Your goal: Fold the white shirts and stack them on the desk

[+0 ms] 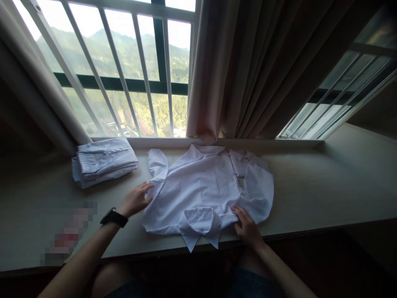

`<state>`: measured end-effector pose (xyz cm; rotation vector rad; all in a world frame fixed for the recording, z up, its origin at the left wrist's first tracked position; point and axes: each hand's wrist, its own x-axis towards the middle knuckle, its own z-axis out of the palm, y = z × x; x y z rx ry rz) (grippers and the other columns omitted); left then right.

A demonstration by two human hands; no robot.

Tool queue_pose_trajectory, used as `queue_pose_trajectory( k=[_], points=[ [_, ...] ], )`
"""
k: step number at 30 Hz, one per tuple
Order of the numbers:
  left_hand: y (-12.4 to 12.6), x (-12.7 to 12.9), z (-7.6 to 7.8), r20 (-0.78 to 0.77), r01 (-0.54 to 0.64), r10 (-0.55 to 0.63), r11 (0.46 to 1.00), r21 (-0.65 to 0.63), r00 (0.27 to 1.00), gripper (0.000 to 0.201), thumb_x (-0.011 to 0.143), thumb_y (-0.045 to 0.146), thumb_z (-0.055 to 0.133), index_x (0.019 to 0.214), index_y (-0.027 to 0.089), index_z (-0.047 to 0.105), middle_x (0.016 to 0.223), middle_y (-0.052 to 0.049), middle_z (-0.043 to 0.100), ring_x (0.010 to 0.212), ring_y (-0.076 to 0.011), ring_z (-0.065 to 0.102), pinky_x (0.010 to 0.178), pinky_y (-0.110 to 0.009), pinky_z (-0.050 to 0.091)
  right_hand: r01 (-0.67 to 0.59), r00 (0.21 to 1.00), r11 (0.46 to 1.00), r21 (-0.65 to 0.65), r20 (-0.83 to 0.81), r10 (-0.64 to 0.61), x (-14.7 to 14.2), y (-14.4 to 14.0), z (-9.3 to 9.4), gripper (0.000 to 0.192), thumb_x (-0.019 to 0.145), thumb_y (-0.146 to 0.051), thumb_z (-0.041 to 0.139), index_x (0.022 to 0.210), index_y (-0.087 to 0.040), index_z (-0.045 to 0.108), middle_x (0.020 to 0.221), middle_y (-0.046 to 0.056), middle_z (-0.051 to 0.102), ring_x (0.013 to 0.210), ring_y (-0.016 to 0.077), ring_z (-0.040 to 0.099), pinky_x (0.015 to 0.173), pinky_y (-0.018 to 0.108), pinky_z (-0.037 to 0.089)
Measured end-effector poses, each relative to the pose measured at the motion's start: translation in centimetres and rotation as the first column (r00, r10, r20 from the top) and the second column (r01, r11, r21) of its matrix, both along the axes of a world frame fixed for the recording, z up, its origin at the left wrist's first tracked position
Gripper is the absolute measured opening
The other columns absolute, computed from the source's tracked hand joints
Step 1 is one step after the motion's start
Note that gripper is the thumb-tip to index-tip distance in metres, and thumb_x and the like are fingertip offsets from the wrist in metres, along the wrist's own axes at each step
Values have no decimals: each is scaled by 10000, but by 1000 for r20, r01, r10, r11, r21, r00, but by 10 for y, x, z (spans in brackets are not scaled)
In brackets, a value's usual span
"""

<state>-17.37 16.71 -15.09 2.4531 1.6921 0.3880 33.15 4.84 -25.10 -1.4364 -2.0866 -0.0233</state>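
A white collared shirt [198, 182] lies spread out, its collar towards me and the collar points hanging over the near edge. One sleeve is bent up along its left side, and another sleeve [259, 190] lies loosely folded on the right. My left hand [136, 199], below a black wristwatch [114, 217], rests at the shirt's left edge with fingers apart, touching the cloth near the sleeve. At the right shoulder beside the collar, the fingers of my right hand [246, 225] are closed on the shirt's cloth; the thumb is partly hidden.
Folded white shirts [107, 159] are stacked at the back left of the pale ledge [310, 182]. A blurred-out flat item [70, 234] lies at the front left. Behind stand a barred window [124, 74] and long curtains [242, 70]. My knees are below the front edge.
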Motion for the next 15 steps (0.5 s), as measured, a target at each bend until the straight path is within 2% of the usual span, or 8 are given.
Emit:
queue_pose_trajectory(
  k=[1,2,4,6,9,11,12,15],
  points=[
    [-24,17,1,-8,182,-183,982,-49,983,552,896,465,560,1391,221,548,1452,-109,562,1410,-294,436,1151,-426,367,1,999,1000,17,-33,-1,-2,0,16,402,818,-108,460,1195,-182,580,1267,105,658,1254,278,580,1056,501,493],
    [-47,33,0,-20,294,-296,953,-79,955,709,858,536,610,1482,240,450,1515,-100,497,1454,-300,372,1183,-453,326,4,998,999,38,-64,-1,-5,-1,35,421,818,-91,446,1209,-188,571,1251,99,659,1223,258,596,1041,468,506],
    [-86,60,-4,-86,344,-352,934,-101,932,941,766,566,711,1553,227,325,1542,-120,459,1456,-341,360,1197,-528,283,19,995,995,102,-103,-9,-9,-2,78,435,814,-65,427,1202,-196,572,1202,93,659,1157,236,616,1014,422,518],
    [-111,79,-9,-183,285,-296,955,-85,937,804,810,424,702,1518,211,386,1470,-142,533,1386,-356,450,1159,-571,309,47,996,981,190,-87,-31,-9,-3,123,409,797,-54,428,1144,-190,595,1118,100,654,1091,240,617,982,404,516],
    [-121,88,-7,-309,224,-237,971,-77,921,332,899,160,520,1198,195,660,1107,-127,715,1076,-294,652,996,-494,455,71,995,960,271,50,-87,-1,-5,185,355,785,-49,450,1061,-165,641,1005,102,653,992,241,614,919,371,508],
    [-118,83,9,-324,203,-201,979,-28,925,255,898,112,464,969,182,698,901,-108,710,898,-260,664,866,-426,498,76,972,955,285,191,-134,12,-7,220,311,787,-56,481,1003,-158,681,935,92,671,940,239,611,882,355,492],
    [-115,78,23,-302,184,-167,982,30,939,232,899,128,465,905,180,691,857,-104,697,876,-259,651,834,-412,500,87,952,953,290,257,-166,20,-9,236,283,785,-62,501,960,-161,700,897,86,679,919,239,608,861,349,482],
    [-106,62,85,-165,89,-45,958,272,985,234,911,231,470,802,194,674,851,-96,690,953,-274,603,888,-421,486,200,894,935,293,335,-297,40,-16,279,200,780,-103,563,843,-191,731,844,65,696,854,224,609,760,318,451]
  ],
)
